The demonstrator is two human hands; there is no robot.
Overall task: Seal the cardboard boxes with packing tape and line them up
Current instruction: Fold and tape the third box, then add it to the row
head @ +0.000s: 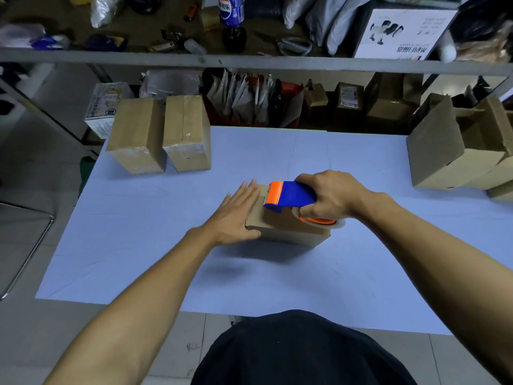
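Observation:
A small cardboard box [288, 232] lies in the middle of the pale blue table [138, 240]. My left hand [236, 215] presses flat on the box's left end with straight fingers. My right hand [330, 198] grips a blue and orange tape dispenser [288, 195] that rests on the box's top, its orange blade end pointing left towards my left fingertips. The clear tape roll [322, 222] shows under my right hand. Two taped boxes [138, 134] [187, 132] stand side by side at the table's far left corner.
Several open, unsealed cardboard boxes [455, 151] sit at the table's right edge. A metal shelf rail [249, 61] crosses above the far side, with clutter and a cola bottle [231, 9] on it. More small boxes and packets stand behind the table. A metal chair frame [25, 245] is at left.

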